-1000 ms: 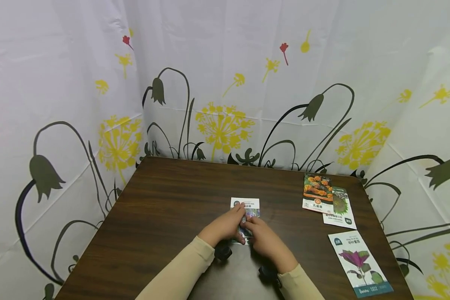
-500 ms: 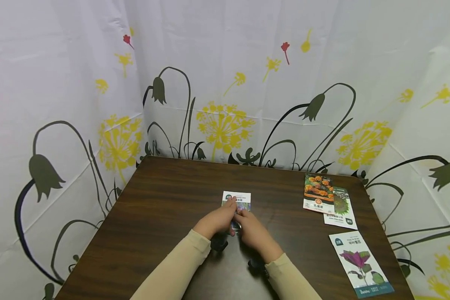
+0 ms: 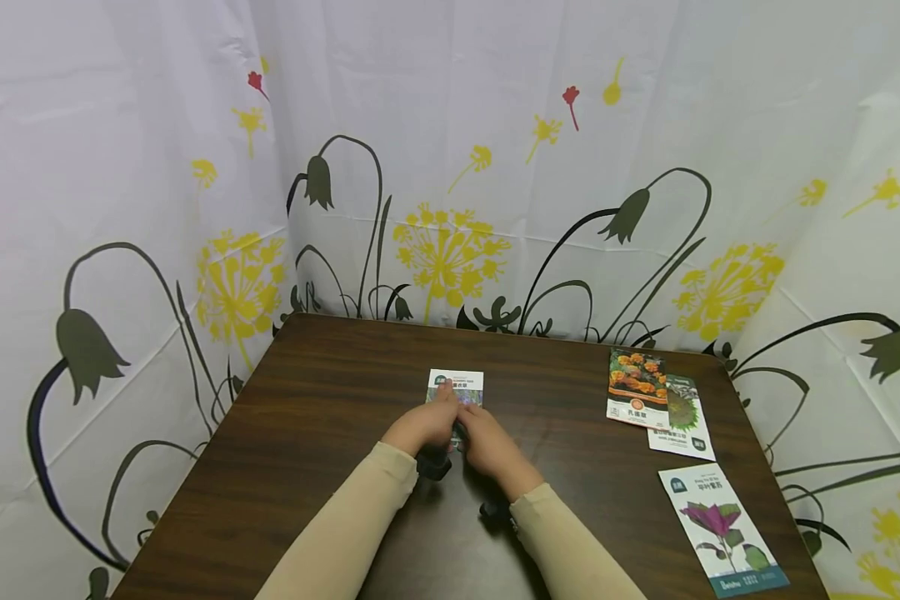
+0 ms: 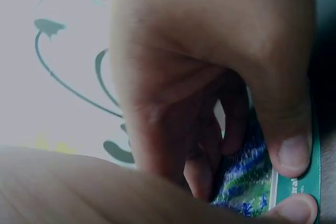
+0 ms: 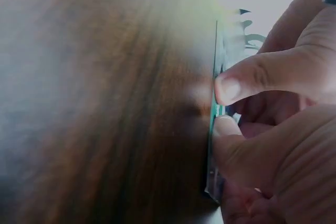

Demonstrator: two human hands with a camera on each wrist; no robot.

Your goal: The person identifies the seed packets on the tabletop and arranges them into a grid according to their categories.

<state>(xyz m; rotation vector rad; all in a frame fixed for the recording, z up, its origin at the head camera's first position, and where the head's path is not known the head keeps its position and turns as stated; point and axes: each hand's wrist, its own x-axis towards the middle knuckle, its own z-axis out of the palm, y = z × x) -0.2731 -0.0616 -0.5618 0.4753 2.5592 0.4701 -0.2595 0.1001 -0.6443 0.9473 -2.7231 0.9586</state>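
Note:
A lavender seed packet (image 3: 468, 381) lies at the middle of the table, its white top edge toward the back. My left hand (image 3: 423, 423) grips it from the left, fingers reaching over its face. From the right, my right hand (image 3: 497, 448) holds it too. In the left wrist view the packet (image 4: 244, 184) shows blue-purple flowers, and both thumbs press its green bottom band side by side. The right wrist view has the packet (image 5: 211, 174) almost edge-on, close to the tabletop, with the thumbs at its near edge. Most of its lower half is hidden by the hands in the head view.
On the right, a marigold packet (image 3: 636, 390) overlaps a packet with a round green-edged flower (image 3: 687, 414). Nearer the front lies a larger white packet (image 3: 723, 533) with a purple flower. A patterned curtain (image 3: 450, 150) hangs behind the brown table (image 3: 307, 467).
Both hands and the lavender packet have slid left and slightly away, toward the back of the table. The other packets have stayed in place.

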